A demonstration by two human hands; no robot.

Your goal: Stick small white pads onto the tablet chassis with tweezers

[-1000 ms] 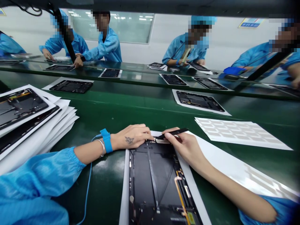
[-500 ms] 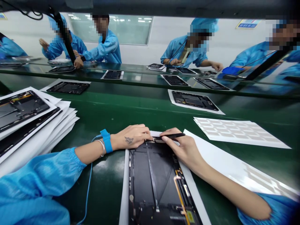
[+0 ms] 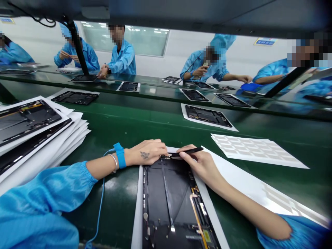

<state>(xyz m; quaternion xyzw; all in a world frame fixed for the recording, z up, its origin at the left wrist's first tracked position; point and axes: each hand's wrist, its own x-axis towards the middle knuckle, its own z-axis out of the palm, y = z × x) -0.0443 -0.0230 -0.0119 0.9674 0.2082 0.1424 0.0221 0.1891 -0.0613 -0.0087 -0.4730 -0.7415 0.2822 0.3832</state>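
Left hand (image 3: 146, 152): you are pressing it down, fingers together, on the top edge of the open tablet housing (image 3: 166, 197).
Right hand (image 3: 201, 166): you are pinching a black pointed tool (image 3: 188, 150), its tip at that edge.
Housing position: lying under both hands, on a white sheet (image 3: 233, 173) on the green table (image 3: 116, 204).
Left wrist: you are wearing a blue antistatic strap (image 3: 119, 155).

No legible text. Wall sign (image 3: 265, 42), upper right: blue and white, lettering too small to read. Second wall sign (image 3: 7, 20), upper left: likewise.
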